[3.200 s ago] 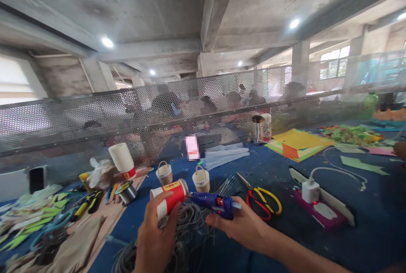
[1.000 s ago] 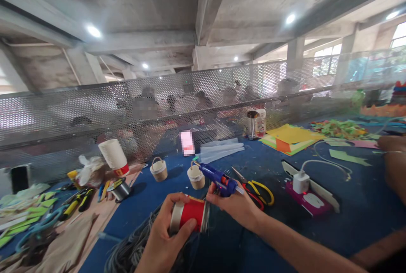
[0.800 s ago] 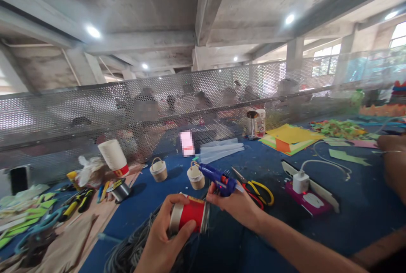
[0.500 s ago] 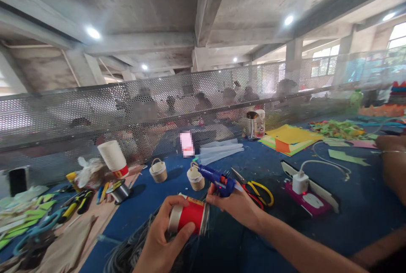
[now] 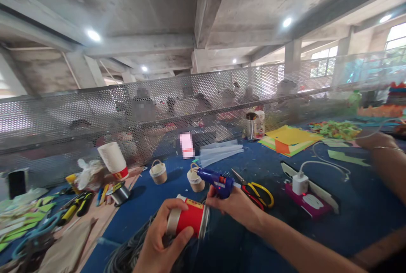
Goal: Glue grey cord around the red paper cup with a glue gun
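My left hand (image 5: 166, 233) is closed around a paper cup (image 5: 190, 219) with a red band, tipped on its side, and grey cord seems to lie about its right end. In my right hand (image 5: 236, 205) is a blue hot glue gun (image 5: 215, 181), gripped by its handle, its nozzle pointing left. The nozzle overlaps the rim of a small basket (image 5: 196, 182) behind it; I cannot tell whether they touch. A second small handled basket (image 5: 158, 173) stands to the left. Beneath my left wrist lies a bundle of grey cord (image 5: 127, 245).
Scissors (image 5: 258, 190) lie right of the glue gun. Beyond them is a purple power strip (image 5: 312, 205) with a plugged-in charger. At left stand stacked paper cups (image 5: 111, 159) and a wire spool (image 5: 119, 194). A co-worker's hand (image 5: 379, 140) is at right, near coloured paper (image 5: 292, 134).
My left hand and the red-banded cup have shifted very slightly left and down. The glue gun stays nearly in place. At right, the co-worker's hand has moved left toward the paper scraps.
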Motion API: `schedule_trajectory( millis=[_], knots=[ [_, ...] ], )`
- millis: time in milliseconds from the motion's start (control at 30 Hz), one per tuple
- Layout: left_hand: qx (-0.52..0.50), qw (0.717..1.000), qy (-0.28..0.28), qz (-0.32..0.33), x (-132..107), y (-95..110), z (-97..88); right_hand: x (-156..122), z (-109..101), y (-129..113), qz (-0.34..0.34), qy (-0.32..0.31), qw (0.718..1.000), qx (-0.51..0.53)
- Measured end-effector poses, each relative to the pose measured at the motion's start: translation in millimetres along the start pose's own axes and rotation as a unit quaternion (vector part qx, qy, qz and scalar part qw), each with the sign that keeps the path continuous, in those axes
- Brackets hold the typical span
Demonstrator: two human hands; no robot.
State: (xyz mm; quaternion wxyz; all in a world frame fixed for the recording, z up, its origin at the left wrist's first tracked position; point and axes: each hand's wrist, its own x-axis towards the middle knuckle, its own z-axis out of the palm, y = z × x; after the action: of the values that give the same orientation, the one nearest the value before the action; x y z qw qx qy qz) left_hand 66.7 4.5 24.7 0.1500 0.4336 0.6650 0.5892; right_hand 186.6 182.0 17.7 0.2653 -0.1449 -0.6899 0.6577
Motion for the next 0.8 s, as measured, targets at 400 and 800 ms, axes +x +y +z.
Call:
schedule_trajectory(
  millis=[400, 800],
  knots=[
    [-0.001, 0.999, 0.044, -0.018, 1, 9, 5.1, 6, 11, 18, 0.017, -0.013, 0.998, 0.061],
    [0.046, 0.998, -0.014, 0.028, -4, 0, 6.5, 3, 5, 11, 0.021, 0.002, 0.996, 0.085]
  ],
)
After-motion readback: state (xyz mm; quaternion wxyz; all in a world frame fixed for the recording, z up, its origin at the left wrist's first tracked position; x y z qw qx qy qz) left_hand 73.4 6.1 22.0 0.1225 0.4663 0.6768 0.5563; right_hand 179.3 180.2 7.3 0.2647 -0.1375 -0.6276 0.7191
